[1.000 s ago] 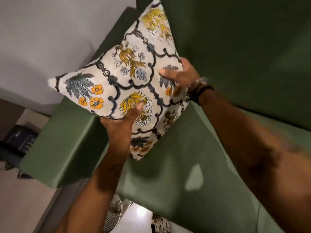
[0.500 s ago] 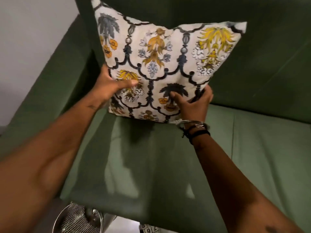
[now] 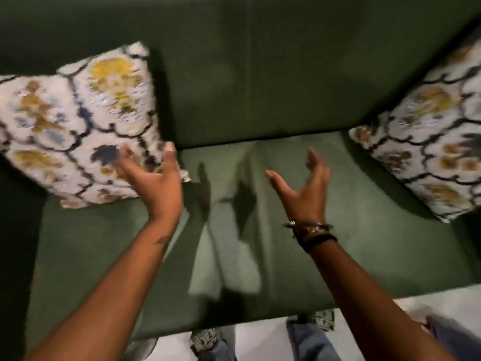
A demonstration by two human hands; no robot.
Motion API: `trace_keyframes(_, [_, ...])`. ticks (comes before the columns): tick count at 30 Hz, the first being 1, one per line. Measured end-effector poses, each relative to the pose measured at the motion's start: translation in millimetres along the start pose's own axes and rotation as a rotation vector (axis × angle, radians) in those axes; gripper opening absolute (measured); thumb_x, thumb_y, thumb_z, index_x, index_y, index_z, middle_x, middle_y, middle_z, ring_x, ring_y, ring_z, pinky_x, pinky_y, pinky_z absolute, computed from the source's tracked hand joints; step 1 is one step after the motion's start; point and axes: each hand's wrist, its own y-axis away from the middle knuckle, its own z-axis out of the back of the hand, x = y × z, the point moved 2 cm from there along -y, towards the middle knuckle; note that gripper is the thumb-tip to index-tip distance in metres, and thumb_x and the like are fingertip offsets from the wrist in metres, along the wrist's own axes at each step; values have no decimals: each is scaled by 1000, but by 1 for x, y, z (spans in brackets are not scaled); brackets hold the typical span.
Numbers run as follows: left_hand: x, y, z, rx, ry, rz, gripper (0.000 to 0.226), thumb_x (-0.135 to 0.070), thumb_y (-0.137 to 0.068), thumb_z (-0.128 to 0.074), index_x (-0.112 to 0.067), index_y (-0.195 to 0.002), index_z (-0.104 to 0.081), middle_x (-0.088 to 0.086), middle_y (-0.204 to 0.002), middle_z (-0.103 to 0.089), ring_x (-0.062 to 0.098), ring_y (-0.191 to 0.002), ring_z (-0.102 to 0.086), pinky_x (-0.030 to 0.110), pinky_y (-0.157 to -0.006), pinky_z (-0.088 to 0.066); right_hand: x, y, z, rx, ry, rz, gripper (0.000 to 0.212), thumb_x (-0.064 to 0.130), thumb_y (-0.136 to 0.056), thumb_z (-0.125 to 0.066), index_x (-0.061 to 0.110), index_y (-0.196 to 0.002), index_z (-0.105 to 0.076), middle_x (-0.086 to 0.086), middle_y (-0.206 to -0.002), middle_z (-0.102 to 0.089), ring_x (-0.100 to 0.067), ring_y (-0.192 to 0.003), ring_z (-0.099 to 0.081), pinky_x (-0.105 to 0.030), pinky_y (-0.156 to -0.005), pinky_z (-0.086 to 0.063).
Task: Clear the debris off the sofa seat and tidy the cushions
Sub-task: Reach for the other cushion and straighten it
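Observation:
A floral cushion (image 3: 75, 121) in white, yellow and dark blue leans against the backrest in the left corner of the green sofa (image 3: 260, 74). My left hand (image 3: 156, 178) is open just in front of its lower right corner, fingers spread, holding nothing. My right hand (image 3: 304, 188), with bracelets at the wrist, hovers open over the middle of the seat (image 3: 234, 256). A second matching cushion (image 3: 426, 142) leans in the right corner. The frame is motion-blurred.
The seat's front edge runs along the bottom, with pale floor (image 3: 260, 337) beyond it. Patterned slippers and blue trouser legs (image 3: 309, 340) show below the edge. Sofa arms close in both sides.
Both hands have let go of the left cushion, which now rests in the left corner. The view has swung right, bringing the second cushion into sight.

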Motion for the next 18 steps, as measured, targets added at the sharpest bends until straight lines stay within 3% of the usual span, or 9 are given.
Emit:
trace_keyframes(2, [-23, 46, -69, 373, 38, 14, 68, -12, -87, -74, -1, -143, -36, 14, -139, -48, 24, -123, -53, 24, -105, -42, -43, -12, 74, -153, 96, -93, 84, 49, -68, -79, 11, -134, -41, -16, -129, -46, -28, -119, -49, -49, -103, -44])
trace_keyframes(5, [-52, 108, -170, 844, -20, -53, 86, -13, -77, -83, -9, -148, -34, 9, -147, -46, 17, -130, -48, -4, -92, -36, -108, -33, 181, -412, 163, -295, 92, 58, -62, -75, 10, -133, -42, -19, -132, -45, -32, -122, -45, -41, -107, -40])
trace_keyframes(6, [-58, 117, -194, 928, -26, -54, 93, -15, -74, -85, -11, -150, -31, 9, -152, -42, 17, -135, -45, -2, -93, -36, -124, -39, 203, -472, 147, -364, 98, 60, -59, -74, 10, -135, -39, -20, -134, -43, -33, -124, -44, -39, -107, -38])
trace_keyframes(9, [-80, 164, -298, 1140, -63, -74, 110, -24, -68, -90, -13, -154, -23, 10, -160, -32, 18, -145, -34, 21, -110, -33, -184, -75, 280, -529, 16, -566, 114, 54, -56, -83, 9, -144, -25, -20, -146, -31, -32, -132, -38, -39, -112, -34])
trace_keyframes(13, [-94, 185, -399, 1317, -191, -57, 144, -50, -46, -94, -18, -157, -9, 7, -166, -19, 19, -150, -24, 30, -116, -28, -231, -125, 308, -401, -116, -529, 124, 48, -52, -88, 15, -148, -17, -13, -153, -27, -26, -138, -33, -37, -116, -28])
trace_keyframes(15, [-100, 188, -436, 1334, -220, -24, 149, -57, -38, -93, -23, -157, -9, 6, -166, -22, 22, -149, -28, 38, -120, -29, -242, -148, 308, -373, -186, -448, 124, 46, -47, -90, 16, -146, -21, -9, -151, -34, -22, -136, -38, -41, -116, -32])
trace_keyframes(18, [-102, 195, -474, 1369, -204, -11, 138, -49, -40, -94, -22, -154, -21, 3, -154, -43, 22, -136, -46, 47, -117, -37, -249, -175, 305, -391, -233, -427, 131, 44, -42, -92, 14, -146, -18, -8, -150, -36, -19, -134, -40, -40, -115, -34])
